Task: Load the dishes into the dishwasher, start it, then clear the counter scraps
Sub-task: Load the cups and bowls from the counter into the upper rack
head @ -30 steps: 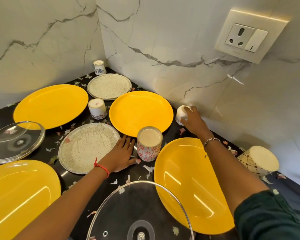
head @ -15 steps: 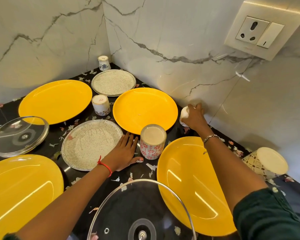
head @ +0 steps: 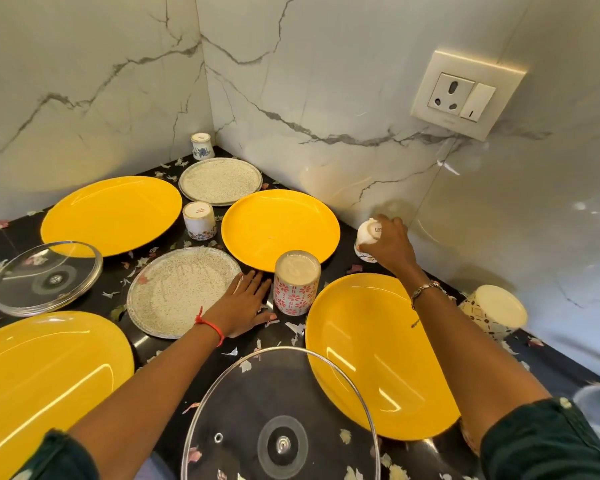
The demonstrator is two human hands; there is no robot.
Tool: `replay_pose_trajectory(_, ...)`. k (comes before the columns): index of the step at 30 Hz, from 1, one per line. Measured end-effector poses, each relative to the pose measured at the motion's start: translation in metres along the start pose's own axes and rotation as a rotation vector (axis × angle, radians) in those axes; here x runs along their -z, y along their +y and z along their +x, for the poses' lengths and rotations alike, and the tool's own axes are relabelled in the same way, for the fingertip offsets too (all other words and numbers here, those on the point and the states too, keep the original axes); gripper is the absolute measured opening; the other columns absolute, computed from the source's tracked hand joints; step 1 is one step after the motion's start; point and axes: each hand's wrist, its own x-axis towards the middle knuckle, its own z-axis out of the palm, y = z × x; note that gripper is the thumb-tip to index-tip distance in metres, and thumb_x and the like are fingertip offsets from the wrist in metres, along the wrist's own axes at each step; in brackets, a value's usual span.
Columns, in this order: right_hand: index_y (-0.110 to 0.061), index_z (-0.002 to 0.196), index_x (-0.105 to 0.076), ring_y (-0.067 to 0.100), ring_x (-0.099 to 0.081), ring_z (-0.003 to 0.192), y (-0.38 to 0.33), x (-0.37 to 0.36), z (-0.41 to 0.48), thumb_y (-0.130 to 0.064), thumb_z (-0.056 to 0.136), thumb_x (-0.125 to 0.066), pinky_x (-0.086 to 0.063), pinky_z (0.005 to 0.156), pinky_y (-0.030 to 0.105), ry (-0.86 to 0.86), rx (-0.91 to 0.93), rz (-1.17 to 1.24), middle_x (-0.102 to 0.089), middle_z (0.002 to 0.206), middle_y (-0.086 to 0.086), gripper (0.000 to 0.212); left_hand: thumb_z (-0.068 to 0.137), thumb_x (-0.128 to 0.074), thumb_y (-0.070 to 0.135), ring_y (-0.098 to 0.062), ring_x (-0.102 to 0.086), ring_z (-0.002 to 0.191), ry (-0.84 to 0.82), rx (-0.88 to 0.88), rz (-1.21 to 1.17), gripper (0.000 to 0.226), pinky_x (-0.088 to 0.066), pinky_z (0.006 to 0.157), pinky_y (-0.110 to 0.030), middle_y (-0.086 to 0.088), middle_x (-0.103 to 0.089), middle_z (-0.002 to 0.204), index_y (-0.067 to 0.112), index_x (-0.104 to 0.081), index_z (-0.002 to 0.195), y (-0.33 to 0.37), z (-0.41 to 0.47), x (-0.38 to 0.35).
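My right hand (head: 390, 249) grips a small white cup (head: 367, 235), upside down by the marble wall, tilted off the black counter (head: 284, 336). My left hand (head: 245, 303) lies flat and open on the counter, fingers touching the speckled plate (head: 177, 289) and beside an upturned red-patterned cup (head: 296, 282). Several yellow plates lie around: one (head: 280, 227) behind the red cup, one (head: 378, 355) under my right forearm, one (head: 111, 214) at the left, one (head: 45, 379) at the near left. Paper-like scraps (head: 297, 329) dot the counter.
A second speckled plate (head: 220, 181) and a small floral cup (head: 201, 146) sit in the corner; another upturned cup (head: 199, 220) stands between plates. Glass lids lie at the left (head: 45, 277) and near front (head: 281, 420). A patterned cup (head: 492, 311) lies at the right. A wall socket (head: 465, 95) is above.
My right hand has closed over the small white cup and tipped it up from the counter. My left hand stays flat in place.
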Motion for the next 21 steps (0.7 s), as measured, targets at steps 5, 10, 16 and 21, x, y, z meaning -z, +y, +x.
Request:
replay_pose_trajectory(5, -0.007, 0.135, -0.036, 0.033, -0.035, 0.123, -0.007, 0.024, -0.026, -0.025, 0.072, -0.078, -0.042, 0.092, 0.042, -0.026, -0.018, -0.057, -0.038, 0.131, 0.016, 0.078, 0.098, -0.021, 0.054, -0.022, 0.012, 0.146, 0.067, -0.014, -0.008, 0.07, 0.011, 0.116, -0.04, -0.007, 0.007, 0.16, 0.014, 0.001, 0.152, -0.002, -0.023, 0.004)
replay_pose_trajectory(10, -0.007, 0.134, -0.036, 0.033, -0.035, 0.123, -0.016, 0.038, -0.074, -0.028, 0.071, -0.079, -0.043, 0.092, 0.043, -0.036, -0.015, -0.082, -0.038, 0.13, 0.017, 0.079, 0.1, -0.023, 0.049, -0.019, 0.01, 0.147, 0.122, 0.008, -0.076, 0.068, 0.01, 0.117, -0.037, -0.006, 0.005, 0.16, 0.011, 0.001, 0.152, -0.003, -0.057, 0.01)
replay_pose_trajectory(16, -0.003, 0.132, -0.039, 0.033, -0.037, 0.121, -0.034, 0.054, -0.147, -0.028, 0.069, -0.081, -0.043, 0.093, 0.041, -0.021, -0.038, -0.087, -0.039, 0.129, 0.017, 0.08, 0.1, -0.029, 0.045, -0.018, 0.002, 0.147, 0.236, -0.033, -0.106, 0.066, 0.003, 0.118, -0.036, -0.006, -0.004, 0.16, 0.008, -0.007, 0.151, -0.002, -0.109, 0.017)
replay_pose_trajectory(21, 0.002, 0.124, -0.045, 0.034, -0.045, 0.113, -0.048, 0.063, -0.22, -0.03, 0.068, -0.082, -0.045, 0.091, 0.04, 0.059, -0.042, -0.099, -0.042, 0.123, 0.019, 0.074, 0.1, -0.035, 0.043, -0.018, -0.006, 0.147, 0.319, -0.09, -0.129, 0.063, -0.001, 0.117, -0.035, -0.006, -0.012, 0.159, 0.008, -0.016, 0.15, 0.01, -0.158, 0.015)
